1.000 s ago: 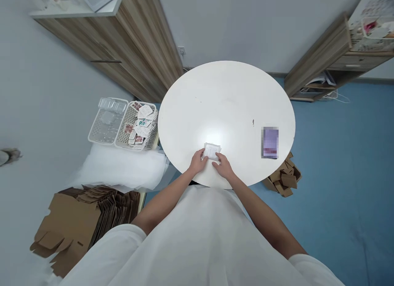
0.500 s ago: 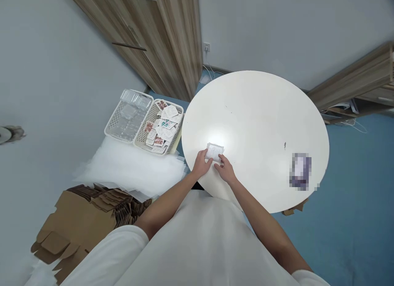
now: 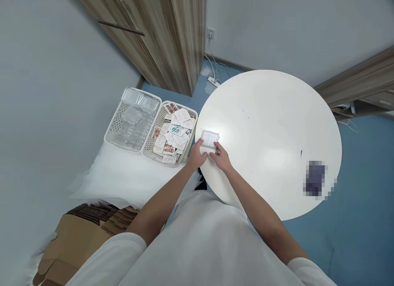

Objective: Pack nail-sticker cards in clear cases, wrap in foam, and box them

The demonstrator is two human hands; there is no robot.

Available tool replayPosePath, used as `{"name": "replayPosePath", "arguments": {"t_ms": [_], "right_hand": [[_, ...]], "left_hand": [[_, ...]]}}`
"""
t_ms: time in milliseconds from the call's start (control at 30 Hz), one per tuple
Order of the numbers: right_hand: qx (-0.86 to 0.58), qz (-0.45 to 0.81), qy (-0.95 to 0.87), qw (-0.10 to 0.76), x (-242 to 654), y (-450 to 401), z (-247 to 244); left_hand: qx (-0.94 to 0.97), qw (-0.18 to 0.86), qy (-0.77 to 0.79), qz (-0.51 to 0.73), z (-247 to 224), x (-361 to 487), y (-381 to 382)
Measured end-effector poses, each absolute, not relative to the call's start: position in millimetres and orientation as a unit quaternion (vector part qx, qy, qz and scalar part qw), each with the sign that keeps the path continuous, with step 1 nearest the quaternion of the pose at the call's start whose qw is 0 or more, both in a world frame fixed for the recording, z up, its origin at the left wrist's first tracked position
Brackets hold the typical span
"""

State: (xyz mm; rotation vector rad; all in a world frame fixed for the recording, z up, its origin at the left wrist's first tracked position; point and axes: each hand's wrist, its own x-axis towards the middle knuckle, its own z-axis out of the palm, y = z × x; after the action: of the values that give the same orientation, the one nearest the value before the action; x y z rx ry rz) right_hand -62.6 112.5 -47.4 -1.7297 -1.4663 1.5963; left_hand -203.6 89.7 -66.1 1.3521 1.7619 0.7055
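Observation:
A small white translucent packet (image 3: 210, 139) lies at the near left part of the round white table (image 3: 271, 113). My left hand (image 3: 196, 155) is at its left near corner, fingertips on the edge and thumb pointing inward. At the right near corner, my right hand (image 3: 221, 156) touches the packet with its fingers. Both hands have thumb and fingers apart, with the packet's near edge between them. What is inside the packet is too small to make out.
Left of the table stand a basket of clear plastic boxes (image 3: 132, 120) and a basket of printed cards (image 3: 174, 134). Nearer are white foam sheets (image 3: 123, 175) and folded cardboard (image 3: 74, 241). A blurred dark item (image 3: 315, 178) lies at the table's right.
The view has shifted, so the table appears farther right and the baskets larger. My hands have drawn slightly back toward the packet's near edge, with both thumbs now off it.

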Motion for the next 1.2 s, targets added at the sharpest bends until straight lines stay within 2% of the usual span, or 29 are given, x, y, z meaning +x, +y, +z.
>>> {"name": "replayPosePath", "arguments": {"t_ms": [300, 733, 1033, 1200], "right_hand": [[-0.618, 0.525, -0.560, 0.172, -63, 113, -55], [-0.599, 0.530, -0.568, 0.193, -54, 102, -49], [-0.595, 0.553, -0.542, 0.213, -18, 56, -37], [-0.598, 0.580, -0.523, 0.183, 15, 34, -29]], "left_hand": [[0.566, 0.378, 0.685, 0.260, -72, -205, 90], [0.546, 0.416, 0.678, 0.262, -67, -205, 86], [0.527, 0.399, 0.694, 0.285, -60, -187, 54], [0.507, 0.378, 0.717, 0.293, -54, -168, 22]]}}
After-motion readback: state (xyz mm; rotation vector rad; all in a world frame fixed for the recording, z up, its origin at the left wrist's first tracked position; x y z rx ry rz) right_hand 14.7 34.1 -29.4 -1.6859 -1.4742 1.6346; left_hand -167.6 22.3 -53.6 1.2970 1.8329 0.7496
